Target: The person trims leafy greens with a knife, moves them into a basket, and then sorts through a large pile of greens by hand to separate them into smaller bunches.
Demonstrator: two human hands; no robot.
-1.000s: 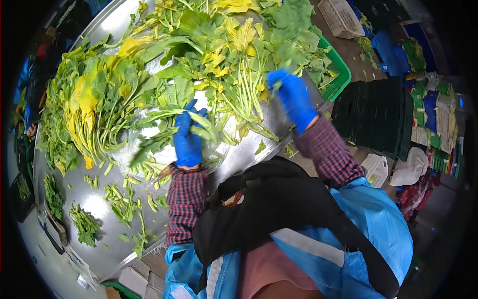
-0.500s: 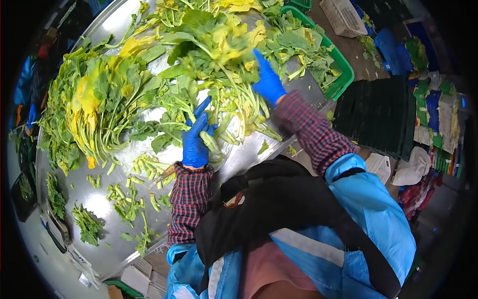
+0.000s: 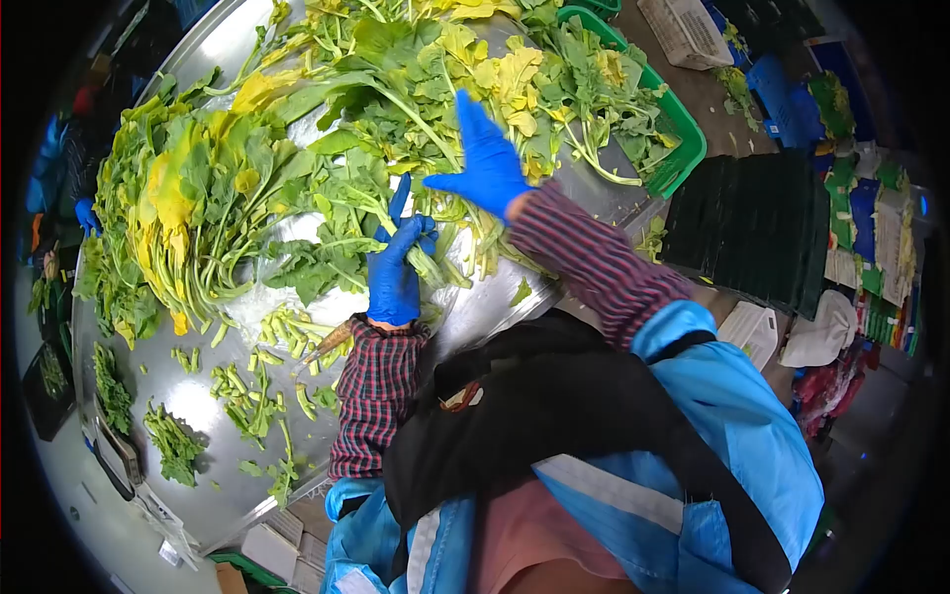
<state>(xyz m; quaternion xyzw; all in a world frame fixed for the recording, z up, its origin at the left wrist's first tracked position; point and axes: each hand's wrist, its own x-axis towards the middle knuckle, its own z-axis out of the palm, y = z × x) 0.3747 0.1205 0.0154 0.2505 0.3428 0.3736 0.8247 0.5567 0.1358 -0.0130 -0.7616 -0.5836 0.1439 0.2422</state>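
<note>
My left hand [image 3: 394,272], in a blue glove, is closed around a leafy green stalk [image 3: 427,267] over the metal table, with its index finger pointing up. Leaves of that stalk spread to the left of the hand. Above the greens, my right hand [image 3: 485,163], also blue-gloved, is open with thumb and fingers spread and nothing visible in it. Beneath and beyond it lies a heap of leafy greens [image 3: 396,119] with yellowed leaves. Cut stem pieces [image 3: 292,332] are scattered beside my left wrist, near a brownish pointed piece [image 3: 332,342] I cannot identify.
A large bunch of greens [image 3: 178,198] covers the left of the metal table [image 3: 223,500]. Small trimmed bunches [image 3: 176,445] lie at its near left. A green crate [image 3: 683,148] with leaves stands at the right edge. Another person's gloved hand [image 3: 87,216] shows far left.
My right hand has moved left, toward my left hand, and its fingers now spread wide. Greens that were blurred under it lie still on the heap. My left hand has barely moved.
</note>
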